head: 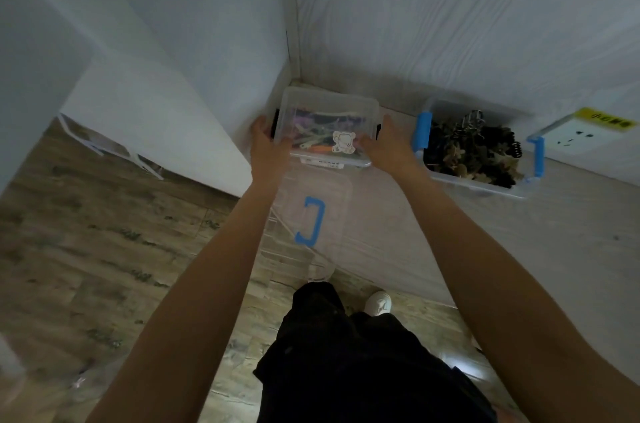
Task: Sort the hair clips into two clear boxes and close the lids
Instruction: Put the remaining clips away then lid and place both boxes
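Both hands, left (pixel 268 142) and right (pixel 389 142), grip the lidded clear plastic box of colourful clips (pixel 327 126); blue-latched clear box of dark clips (pixel 481 152) stays lidless (lid (pixel 308 228) nearby).

A lidded clear box (pixel 327 124) of coloured hair clips (pixel 313 138) is held at the table's (pixel 450 249) far left corner by the left hand (pixel 268 143) and right hand (pixel 388 143), with an open blue-latched box (pixel 479 148) of dark clips to its right and a loose lid (pixel 308 225) nearer.
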Demonstrator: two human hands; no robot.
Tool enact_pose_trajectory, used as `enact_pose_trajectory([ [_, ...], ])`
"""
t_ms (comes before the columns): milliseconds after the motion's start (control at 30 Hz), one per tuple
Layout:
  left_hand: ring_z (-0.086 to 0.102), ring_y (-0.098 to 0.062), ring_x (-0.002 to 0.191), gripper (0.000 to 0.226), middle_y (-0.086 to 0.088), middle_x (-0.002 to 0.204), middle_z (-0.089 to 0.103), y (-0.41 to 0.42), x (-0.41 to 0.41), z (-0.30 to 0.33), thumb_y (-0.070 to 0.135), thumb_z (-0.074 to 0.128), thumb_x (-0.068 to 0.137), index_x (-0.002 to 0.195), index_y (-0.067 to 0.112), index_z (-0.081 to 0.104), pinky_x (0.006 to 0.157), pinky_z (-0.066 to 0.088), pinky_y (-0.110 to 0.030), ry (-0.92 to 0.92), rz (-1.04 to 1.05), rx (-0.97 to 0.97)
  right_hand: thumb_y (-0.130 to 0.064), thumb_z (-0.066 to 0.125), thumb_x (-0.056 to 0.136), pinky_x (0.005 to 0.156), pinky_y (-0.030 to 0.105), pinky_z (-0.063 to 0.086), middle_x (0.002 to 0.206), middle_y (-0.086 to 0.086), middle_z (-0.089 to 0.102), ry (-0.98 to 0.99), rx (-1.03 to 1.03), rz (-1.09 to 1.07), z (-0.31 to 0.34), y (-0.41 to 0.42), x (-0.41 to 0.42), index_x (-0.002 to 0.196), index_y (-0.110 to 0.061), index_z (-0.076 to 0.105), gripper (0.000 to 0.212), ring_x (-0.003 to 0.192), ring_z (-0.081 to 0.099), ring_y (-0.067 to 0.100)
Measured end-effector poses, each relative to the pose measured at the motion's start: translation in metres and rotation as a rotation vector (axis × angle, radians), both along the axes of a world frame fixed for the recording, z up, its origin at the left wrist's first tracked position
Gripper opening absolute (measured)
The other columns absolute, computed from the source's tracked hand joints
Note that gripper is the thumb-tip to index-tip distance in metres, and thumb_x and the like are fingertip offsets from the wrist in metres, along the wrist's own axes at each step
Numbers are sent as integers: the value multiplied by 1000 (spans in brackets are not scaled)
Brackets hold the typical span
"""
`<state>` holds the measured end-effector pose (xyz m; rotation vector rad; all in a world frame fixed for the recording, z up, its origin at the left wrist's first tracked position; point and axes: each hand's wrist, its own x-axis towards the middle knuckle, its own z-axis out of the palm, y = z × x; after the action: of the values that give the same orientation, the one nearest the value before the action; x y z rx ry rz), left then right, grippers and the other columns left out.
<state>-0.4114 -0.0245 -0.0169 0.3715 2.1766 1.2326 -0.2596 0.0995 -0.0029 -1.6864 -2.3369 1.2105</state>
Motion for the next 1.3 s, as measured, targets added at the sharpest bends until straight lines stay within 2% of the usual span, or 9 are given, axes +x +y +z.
enact_pose_trajectory([
  [200,62,-22,97,33,-5,104,65,8,0,-10,22,67,77,108,20,58,87,53,-42,269,-23,77,-28,62,85,76,33,49,104,17,63,-8,213,-158,-9,-8,-6,106,-1,59,35,95,61,30],
  [300,61,-18,102,42,-2,110,64,14,-1,-10,18,68,78,118,23,58,90,51,-36,258,-10,97,-25,60,88,73,28,42,108,16,62,-10,262,-182,-6,-10,-8,110,-3,59,31,97,60,28],
  [500,58,-18,104,45,-7,118,61,24,-5,-8,6,56,83,127,15,56,93,46,-27,359,-66,67,-22,53,93,75,32,46,110,16,61,-118,362,-166,-4,-14,-17,113,-4,55,27,95,60,28],
  [667,51,-25,119,46,-11,133,53,27,-6,-9,13,50,91,136,15,45,99,43,-37,568,-242,-7,-20,49,95,73,36,48,120,17,55,-74,403,-41,-6,-20,-19,120,-6,50,29,95,60,31],
  [767,23,-25,141,65,-13,153,25,32,-9,-7,50,44,92,143,12,32,113,24,-37,746,-499,-246,-36,57,88,84,38,49,141,20,35,23,380,126,-15,-26,-17,132,-9,41,54,109,55,32],
  [833,12,-26,144,84,-17,154,20,36,-16,-6,66,36,87,144,5,26,118,9,-38,906,-624,-373,-41,58,86,93,40,49,151,21,19,-16,366,191,-20,-25,-19,140,-11,30,68,123,47,33],
  [1000,-1,-27,146,95,-20,155,10,39,-25,-8,71,17,85,145,-2,14,115,-11,-36,1026,-710,-490,-46,48,91,93,39,46,153,18,15,-181,398,156,-12,-25,-33,142,-14,26,65,129,42,32],
  [1200,-4,-30,145,85,-20,156,2,38,-21,-3,64,20,90,146,1,9,116,-9,-36,987,-697,-515,-49,49,90,103,40,40,153,16,19,-212,440,189,-10,-22,-33,142,-14,27,67,131,37,33],
  [1300,21,-31,141,60,-16,150,30,20,-3,3,47,35,96,142,10,31,116,14,-39,925,-593,-256,-42,55,88,113,46,26,152,19,20,-50,379,103,-7,-31,-23,143,-17,26,66,138,23,36],
])
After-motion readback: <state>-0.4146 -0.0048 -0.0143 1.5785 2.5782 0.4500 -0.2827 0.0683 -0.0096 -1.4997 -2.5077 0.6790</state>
